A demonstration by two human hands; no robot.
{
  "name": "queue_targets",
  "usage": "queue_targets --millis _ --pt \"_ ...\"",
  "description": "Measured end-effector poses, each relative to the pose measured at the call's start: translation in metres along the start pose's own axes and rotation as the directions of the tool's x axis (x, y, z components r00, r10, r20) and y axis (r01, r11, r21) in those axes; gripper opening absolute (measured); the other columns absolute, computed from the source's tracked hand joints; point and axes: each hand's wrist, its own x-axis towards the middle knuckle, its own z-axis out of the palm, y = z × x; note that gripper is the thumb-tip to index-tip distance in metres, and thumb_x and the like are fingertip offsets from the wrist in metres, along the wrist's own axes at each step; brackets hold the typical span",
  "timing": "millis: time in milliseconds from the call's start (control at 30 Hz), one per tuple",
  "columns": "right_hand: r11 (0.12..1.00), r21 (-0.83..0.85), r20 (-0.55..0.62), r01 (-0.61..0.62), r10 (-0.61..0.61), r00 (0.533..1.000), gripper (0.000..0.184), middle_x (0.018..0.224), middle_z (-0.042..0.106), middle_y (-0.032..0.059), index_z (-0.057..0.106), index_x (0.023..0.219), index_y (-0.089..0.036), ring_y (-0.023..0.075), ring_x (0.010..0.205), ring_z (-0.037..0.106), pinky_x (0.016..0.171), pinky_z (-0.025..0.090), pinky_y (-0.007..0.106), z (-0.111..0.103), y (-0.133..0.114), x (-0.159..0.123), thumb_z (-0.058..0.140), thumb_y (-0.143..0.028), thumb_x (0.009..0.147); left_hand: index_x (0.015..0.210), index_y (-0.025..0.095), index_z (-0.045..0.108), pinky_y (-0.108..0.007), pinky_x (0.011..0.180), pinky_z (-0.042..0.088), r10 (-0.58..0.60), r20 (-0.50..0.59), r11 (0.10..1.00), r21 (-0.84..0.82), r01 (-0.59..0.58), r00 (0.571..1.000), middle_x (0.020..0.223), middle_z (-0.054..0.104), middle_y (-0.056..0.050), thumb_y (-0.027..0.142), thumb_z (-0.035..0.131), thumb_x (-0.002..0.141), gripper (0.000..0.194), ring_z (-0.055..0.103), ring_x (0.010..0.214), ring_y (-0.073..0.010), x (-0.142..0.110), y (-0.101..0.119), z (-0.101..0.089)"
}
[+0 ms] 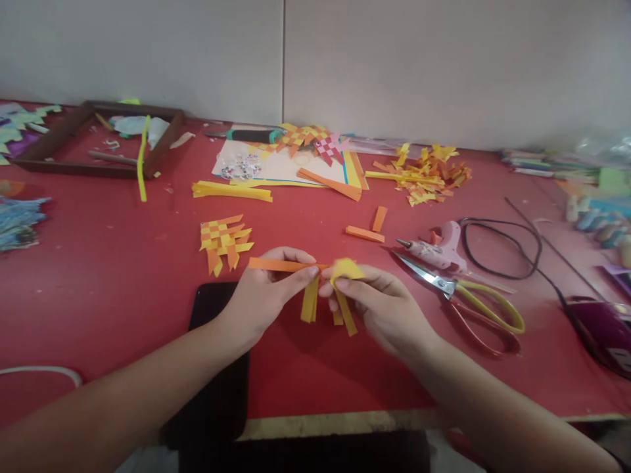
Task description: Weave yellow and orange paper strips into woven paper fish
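My left hand (263,292) pinches an orange paper strip (276,265) that runs leftward from the fingertips. My right hand (382,303) is closed on a bundle of yellow paper strips (345,269), whose loose ends hang down between both hands. The two hands meet over the red table (123,282), just above its front part. A finished woven orange-and-yellow paper piece (224,242) lies to the left of my left hand.
Scissors (461,295) with yellow and red handles and a pink glue gun (436,248) with a black cord lie right of my hands. A black phone (217,368) sits under my left forearm. Paper strips, woven pieces and a wooden frame (64,141) fill the back.
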Motion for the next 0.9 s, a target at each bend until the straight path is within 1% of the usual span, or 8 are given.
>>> queue_targets --millis 167,300,467,600,667,800,833,900 --pt "0.998 0.057 -0.054 -0.036 0.039 0.998 0.015 0.08 0.077 0.0013 0.075 0.087 -0.023 0.0135 0.068 0.071 0.063 0.057 0.025 0.001 0.002 0.003 0.084 -0.031 0.077 0.082 0.021 0.069 -0.023 0.076 0.05 0.009 0.0 1.0 0.011 -0.009 1.0 0.086 0.069 0.001 0.032 0.084 0.076 0.02 0.064 0.082 -0.0124 -0.003 -0.001 0.0" --pt "0.999 -0.015 -0.14 0.037 -0.038 0.989 0.012 0.074 0.073 -0.0012 0.076 0.079 -0.023 0.0098 0.066 0.066 0.062 0.054 0.021 0.0 0.006 0.004 0.085 -0.029 0.075 0.082 0.02 0.069 -0.023 0.075 0.051 -0.003 0.03 1.0 0.006 0.003 1.0 0.085 0.069 0.001 0.031 0.081 0.078 0.017 0.064 0.081 -0.0123 -0.003 0.002 0.0" --pt "0.997 -0.025 -0.118 0.068 -0.071 0.991 0.01 0.084 0.074 -0.0007 0.077 0.08 -0.025 0.0113 0.069 0.066 0.061 0.054 0.023 -0.003 0.008 0.006 0.085 -0.029 0.074 0.082 0.02 0.068 -0.022 0.068 0.051 -0.01 0.062 0.997 0.074 0.005 0.998 0.082 0.068 0.001 0.033 0.081 0.079 0.018 0.062 0.074 -0.0116 -0.002 0.003 0.002" --pt "0.999 -0.028 -0.121 0.038 -0.041 0.992 0.013 0.074 0.071 -0.0019 0.075 0.08 -0.023 0.0095 0.06 0.062 0.054 0.05 0.022 -0.004 0.007 0.007 0.085 -0.029 0.074 0.082 0.02 0.07 -0.023 0.071 0.052 -0.022 0.088 0.997 0.079 0.015 0.996 0.082 0.069 0.0 0.035 0.084 0.075 0.022 0.064 0.077 -0.0129 -0.004 0.005 0.004" --pt "0.999 -0.015 -0.149 0.046 -0.048 0.988 0.018 0.073 0.071 -0.0029 0.072 0.082 -0.022 0.0086 0.059 0.061 0.054 0.049 0.021 -0.003 0.006 0.008 0.086 -0.03 0.072 0.085 0.02 0.073 -0.027 0.078 0.054 -0.064 0.144 0.998 -0.001 0.065 0.988 0.087 0.072 -0.003 0.047 0.081 0.076 0.03 0.067 0.084 -0.0173 -0.005 0.008 0.003" --pt "1.0 0.005 -0.152 0.019 -0.018 0.988 0.046 0.066 0.069 -0.0067 0.063 0.11 -0.027 0.0088 0.057 0.06 0.055 0.047 0.02 -0.003 0.001 0.007 0.087 -0.028 0.071 0.086 0.015 0.079 -0.037 0.081 0.058 -0.154 0.173 0.963 -0.195 0.187 0.973 0.096 0.076 -0.014 0.088 0.05 0.074 0.079 0.07 0.094 -0.0293 -0.004 0.019 -0.001" --pt "1.0 0.0 -0.151 0.006 -0.006 0.989 0.054 0.064 0.068 -0.0074 0.059 0.117 -0.028 0.0091 0.056 0.06 0.056 0.047 0.02 -0.004 0.001 0.007 0.087 -0.027 0.071 0.085 0.015 0.079 -0.037 0.078 0.058 -0.18 0.172 0.957 -0.196 0.213 0.968 0.097 0.077 -0.016 0.092 0.048 0.071 0.084 0.071 0.092 -0.0301 -0.003 0.021 -0.003" --pt "1.0 -0.015 -0.148 -0.019 0.016 0.989 0.063 0.064 0.068 -0.0076 0.053 0.124 -0.027 0.0098 0.057 0.061 0.056 0.047 0.02 -0.005 0.0 0.006 0.088 -0.028 0.07 0.087 0.016 0.078 -0.034 0.072 0.058 -0.245 0.184 0.956 -0.116 0.269 0.952 0.096 0.077 -0.015 0.084 0.06 0.071 0.073 0.072 0.088 -0.0281 0.0 0.022 -0.005"
